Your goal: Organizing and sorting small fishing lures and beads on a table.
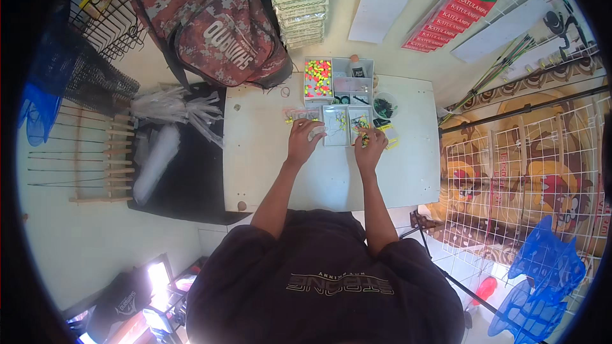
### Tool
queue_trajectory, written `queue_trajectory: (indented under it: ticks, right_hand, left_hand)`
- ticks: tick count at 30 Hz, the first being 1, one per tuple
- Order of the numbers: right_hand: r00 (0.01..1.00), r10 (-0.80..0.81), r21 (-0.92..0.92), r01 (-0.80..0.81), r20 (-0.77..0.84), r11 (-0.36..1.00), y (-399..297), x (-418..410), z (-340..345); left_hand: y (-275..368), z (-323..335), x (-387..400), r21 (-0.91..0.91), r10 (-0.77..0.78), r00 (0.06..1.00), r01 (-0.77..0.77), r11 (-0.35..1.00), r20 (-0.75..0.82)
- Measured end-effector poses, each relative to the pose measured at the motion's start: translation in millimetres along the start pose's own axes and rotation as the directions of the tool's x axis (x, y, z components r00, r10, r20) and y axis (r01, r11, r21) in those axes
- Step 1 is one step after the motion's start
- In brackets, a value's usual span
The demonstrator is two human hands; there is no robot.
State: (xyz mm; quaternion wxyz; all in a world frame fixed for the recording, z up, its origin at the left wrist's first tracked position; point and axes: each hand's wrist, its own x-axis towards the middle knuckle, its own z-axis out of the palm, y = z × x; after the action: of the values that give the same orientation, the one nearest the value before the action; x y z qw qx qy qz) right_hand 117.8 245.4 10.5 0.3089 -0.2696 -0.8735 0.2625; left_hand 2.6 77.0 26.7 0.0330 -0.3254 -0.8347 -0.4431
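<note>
My left hand (pixel 302 141) is closed around a small pale object (pixel 316 131), perhaps clear plastic; its exact kind is too blurred to tell. It is just left of a white two-part tray (pixel 336 145). My right hand (pixel 372 145) has its fingertips at the tray's right compartment, among small multicoloured fishing pieces (pixel 364 141). Whether the fingers pinch one of them cannot be made out. In the left compartment lie thin lines with small yellow pieces (pixel 340 119). Behind my left hand lies a clear packet (pixel 301 113) with bright pieces in it.
A white divided box (pixel 338 64) behind the tray holds pink and yellow floats (pixel 318 78) and a small bottle (pixel 356 69). To its right are a round tub (pixel 385 105) and a yellow-edged packet (pixel 391 136). A camouflage backpack (pixel 224 43) overhangs the table (pixel 267 172) at back left.
</note>
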Motion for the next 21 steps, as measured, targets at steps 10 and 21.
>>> queue_trajectory:
  ticks: [10,21]
  right_hand:
    - [0.98,-0.058,0.0,0.059,0.191,0.998,29.2,43.0,-7.7]
    - [0.891,-0.212,-0.165,0.298,0.403,0.94,6.5,41.1,17.8]
  left_hand:
    - [-2.9,11.6,10.7,-0.02,0.0,0.995,0.002,1.0,0.095]
    - [-0.9,17.1,14.6,0.059,-0.001,0.993,-0.006,0.998,0.119]
